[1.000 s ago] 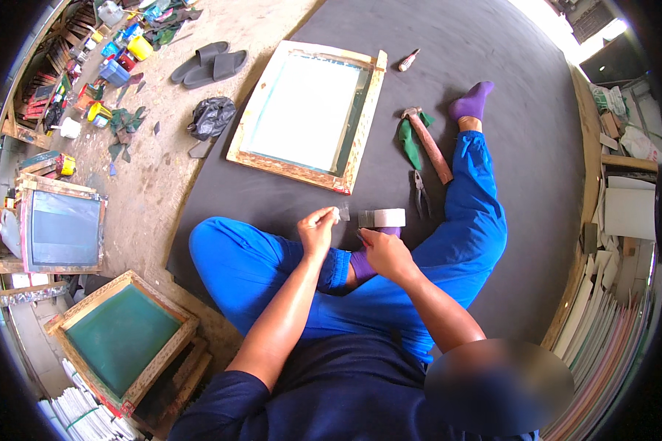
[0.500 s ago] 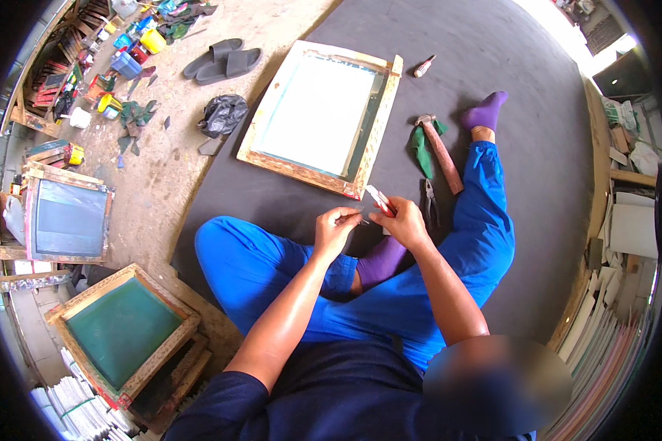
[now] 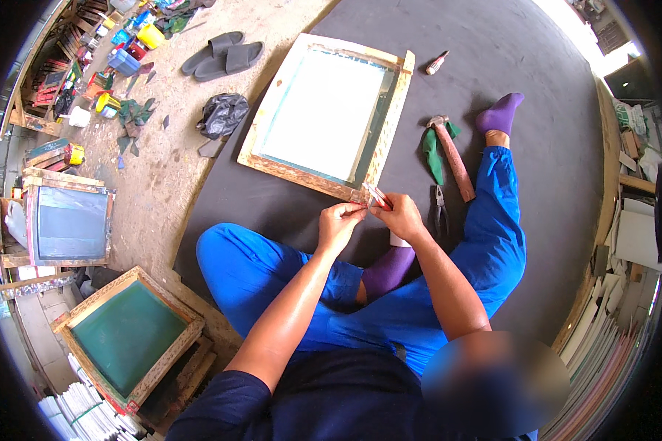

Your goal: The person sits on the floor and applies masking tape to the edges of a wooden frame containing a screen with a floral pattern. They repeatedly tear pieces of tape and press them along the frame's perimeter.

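My left hand (image 3: 338, 226) is closed in a pinch just off the near right corner of a wooden screen-printing frame (image 3: 301, 175) with white mesh. Whatever its fingertips hold is too small to name. Close beside it, almost fingertip to fingertip, my right hand (image 3: 400, 217) is wrapped round a slim red-and-white tool (image 3: 377, 195). The tool points up toward the frame's corner; its exact kind is not clear. To the right lie pliers (image 3: 439, 209) with dark handles, a hammer (image 3: 454, 162) with a reddish wooden handle, and a green cloth (image 3: 432, 156) partly beneath it.
A small red-and-white hand tool (image 3: 438, 62) lies farther off on the dark mat (image 3: 507, 44). My legs in blue trousers (image 3: 485, 235) flank the work. Leftward are black slides (image 3: 228, 59), a black plastic bag (image 3: 223, 115) and a green-mesh frame (image 3: 129, 334).
Both hands have shifted slightly toward the frame's near corner and the red-and-white tool now overlaps it. The view has moved a little. Both hands stay closed.
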The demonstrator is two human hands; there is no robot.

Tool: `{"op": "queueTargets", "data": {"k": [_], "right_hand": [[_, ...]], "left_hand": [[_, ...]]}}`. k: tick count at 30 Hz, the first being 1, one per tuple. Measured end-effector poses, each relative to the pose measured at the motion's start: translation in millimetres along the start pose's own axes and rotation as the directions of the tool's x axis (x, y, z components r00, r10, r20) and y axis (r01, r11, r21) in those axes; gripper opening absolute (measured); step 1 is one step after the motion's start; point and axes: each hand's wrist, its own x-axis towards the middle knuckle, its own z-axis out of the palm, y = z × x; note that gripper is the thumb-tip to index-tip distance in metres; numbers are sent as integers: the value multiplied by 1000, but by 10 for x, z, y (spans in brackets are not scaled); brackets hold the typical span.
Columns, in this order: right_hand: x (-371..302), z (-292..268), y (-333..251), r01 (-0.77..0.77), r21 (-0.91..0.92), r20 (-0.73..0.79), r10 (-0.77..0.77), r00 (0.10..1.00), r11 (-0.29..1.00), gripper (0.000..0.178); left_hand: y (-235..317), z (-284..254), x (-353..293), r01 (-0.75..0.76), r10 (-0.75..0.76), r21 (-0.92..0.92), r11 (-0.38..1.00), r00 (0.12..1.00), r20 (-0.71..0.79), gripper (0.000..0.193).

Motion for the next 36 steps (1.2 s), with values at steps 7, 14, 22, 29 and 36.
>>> {"op": "queueTargets", "data": {"k": [7,14,22,29,36], "right_hand": [[168,21,-8,-11,-36,4,11,1000,999,39],[323,-58,-148,-30,-51,10,31,999,998,38],[504,-22,10,6,52,-51,-4,999,999,38],[600,-77,-5,21,64,-19,-20,1000,998,39],[608,-44,0,-12,34,12,12,1000,999,39]], "left_hand": [[201,33,76,41,-23,212,976,996,-85,17],[417,-19,260,110,-98,257,960,993,-59,19],[220,-144,500,66,-70,98,993,997,38,25],[330,-263,694,56,-84,173,983,984,158,23],[202,-316,730,39,-90,319,947,985,148,22]]}}
